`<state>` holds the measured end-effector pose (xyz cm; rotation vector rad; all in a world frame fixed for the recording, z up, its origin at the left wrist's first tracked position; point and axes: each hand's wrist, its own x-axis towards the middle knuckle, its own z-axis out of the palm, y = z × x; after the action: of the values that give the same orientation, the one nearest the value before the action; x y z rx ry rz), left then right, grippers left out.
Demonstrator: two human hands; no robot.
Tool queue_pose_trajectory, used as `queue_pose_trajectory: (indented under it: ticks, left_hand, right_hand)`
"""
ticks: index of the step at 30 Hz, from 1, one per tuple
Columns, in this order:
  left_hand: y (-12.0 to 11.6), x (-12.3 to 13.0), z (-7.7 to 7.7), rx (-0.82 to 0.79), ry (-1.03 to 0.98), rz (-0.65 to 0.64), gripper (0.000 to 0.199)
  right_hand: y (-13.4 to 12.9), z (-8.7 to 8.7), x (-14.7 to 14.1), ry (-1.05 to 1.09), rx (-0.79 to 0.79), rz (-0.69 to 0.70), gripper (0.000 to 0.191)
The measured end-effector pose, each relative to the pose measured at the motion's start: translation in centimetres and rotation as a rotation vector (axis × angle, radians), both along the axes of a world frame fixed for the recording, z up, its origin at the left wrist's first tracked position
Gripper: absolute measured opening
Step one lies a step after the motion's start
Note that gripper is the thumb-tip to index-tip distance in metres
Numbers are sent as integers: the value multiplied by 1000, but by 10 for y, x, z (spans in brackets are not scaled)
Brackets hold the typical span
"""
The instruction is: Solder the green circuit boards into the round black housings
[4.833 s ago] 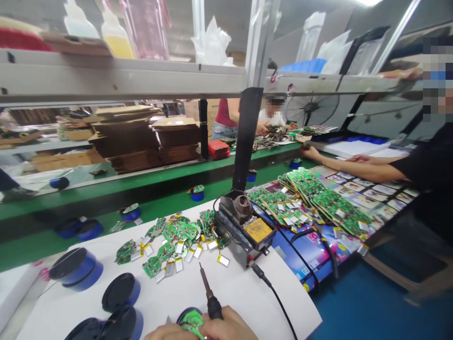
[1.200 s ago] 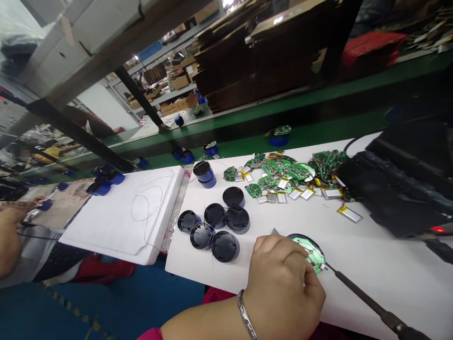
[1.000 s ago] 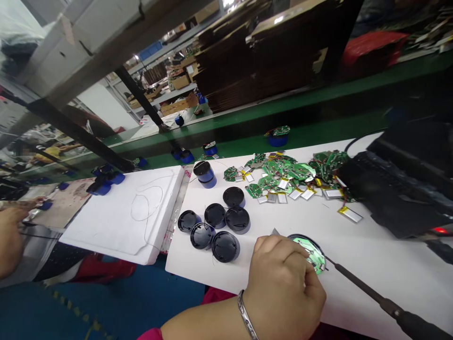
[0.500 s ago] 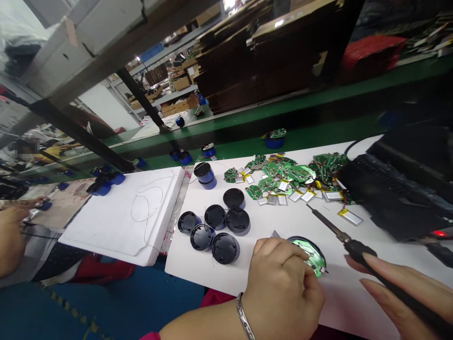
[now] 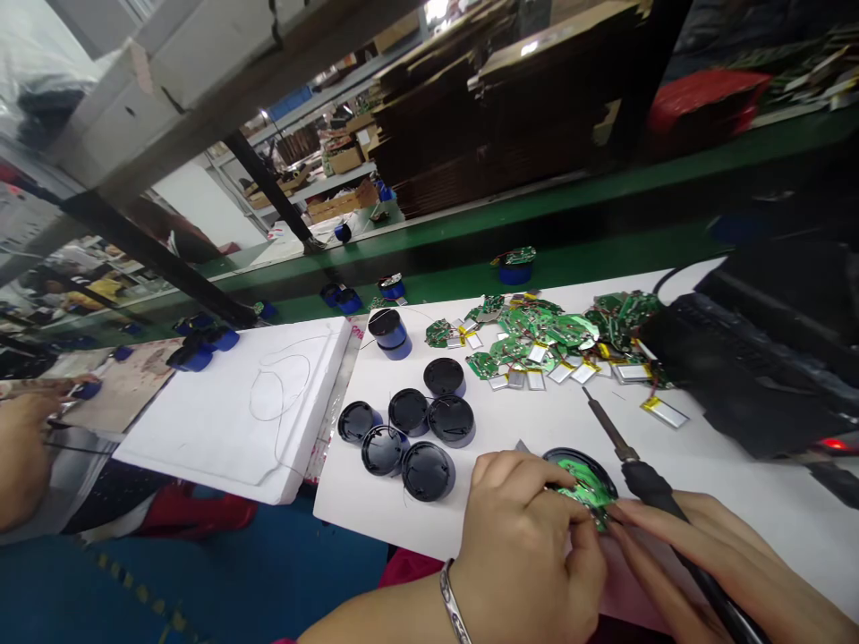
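Note:
A green circuit board (image 5: pixel 585 481) sits in a round black housing (image 5: pixel 560 454) near the table's front edge. My left hand (image 5: pixel 530 546) is closed at its left side, fingers pinching the board's edge; the fingertips are partly hidden. A small grey pointed piece (image 5: pixel 522 445) sticks out behind that hand; I cannot tell what it is. In my right hand (image 5: pixel 711 555) lies a soldering iron (image 5: pixel 648 483), its tip pointing forward and left, away from the board. The right thumb and fingertips touch the board's right edge.
Several black-and-blue round housings (image 5: pixel 428 471) stand left of my hands. Behind lies a heap of green boards (image 5: pixel 537 322) with silver battery cells (image 5: pixel 664 411). A black device (image 5: pixel 752 358) fills the right. Another person's arm (image 5: pixel 23 456) is at far left, past a white foam slab (image 5: pixel 221 411).
My right hand has moved left to the board, still holding the soldering iron, and its fingertips now touch the board's edge. My left hand has shifted only slightly.

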<state>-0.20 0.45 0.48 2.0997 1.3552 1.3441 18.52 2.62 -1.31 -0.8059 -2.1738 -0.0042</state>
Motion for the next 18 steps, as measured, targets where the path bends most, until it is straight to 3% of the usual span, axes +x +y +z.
queue_pose_trajectory:
  ticks: [6,13,18]
  left_hand:
    - [-1,1,2,-111,-14,88,12]
    - [-2,-1,5,-209,15,84,12]
    - [-1,1,5,-226,25,114,15]
  right_hand:
    - [-9,-12,6,-40,31,-30,20]
    - [-17,-29,12,-55,-2,-58,31]
    - [-17,-26,10,-23,-70,-53,35]
